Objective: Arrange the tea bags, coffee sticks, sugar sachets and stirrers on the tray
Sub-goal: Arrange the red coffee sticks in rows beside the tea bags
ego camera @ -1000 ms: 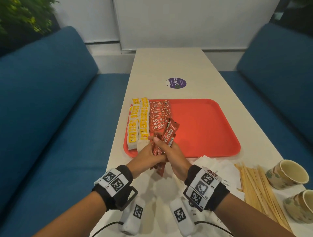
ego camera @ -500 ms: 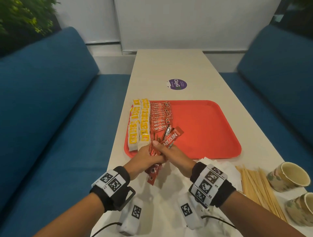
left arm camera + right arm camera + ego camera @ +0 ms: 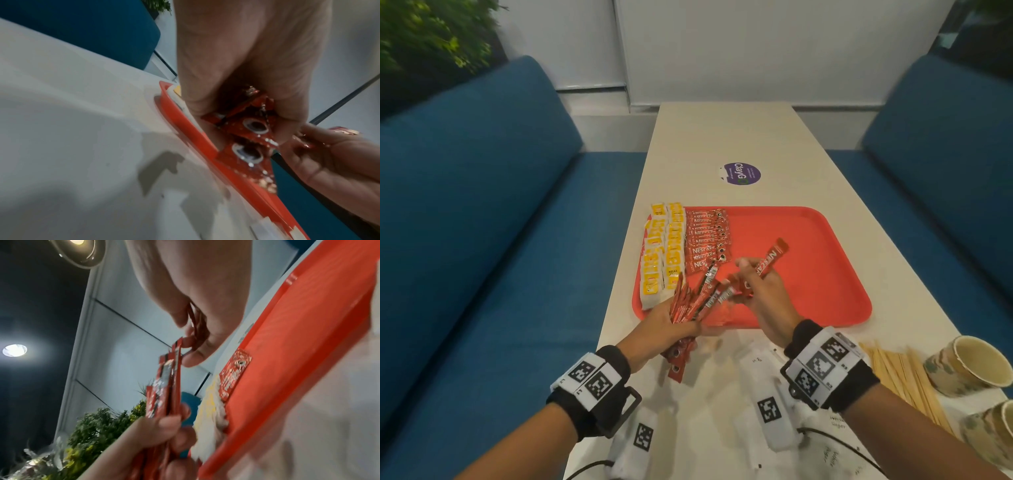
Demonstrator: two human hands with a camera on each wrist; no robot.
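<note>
A red tray (image 3: 818, 274) lies on the table, with yellow tea bags (image 3: 664, 250) in two columns along its left edge and a row of red coffee sticks (image 3: 707, 240) beside them. My left hand (image 3: 667, 323) grips a fanned bundle of coffee sticks (image 3: 695, 301) over the tray's near-left corner; their ends (image 3: 249, 142) stick out below my fist. My right hand (image 3: 760, 287) pinches one or two coffee sticks (image 3: 770, 262) pulled apart from the bundle, above the tray floor. In the right wrist view the thumb and finger pinch the sticks' (image 3: 171, 369) top edges.
White sugar sachets (image 3: 760, 359) lie on the table in front of the tray. Wooden stirrers (image 3: 904, 373) lie at the near right beside two paper cups (image 3: 969, 363). A purple sticker (image 3: 741, 173) sits beyond the tray. Blue benches flank the table.
My hands have separated: the right hand drew a stick out of the bundle and moved right and forward over the tray. The left hand keeps the bundle, now fanned.
</note>
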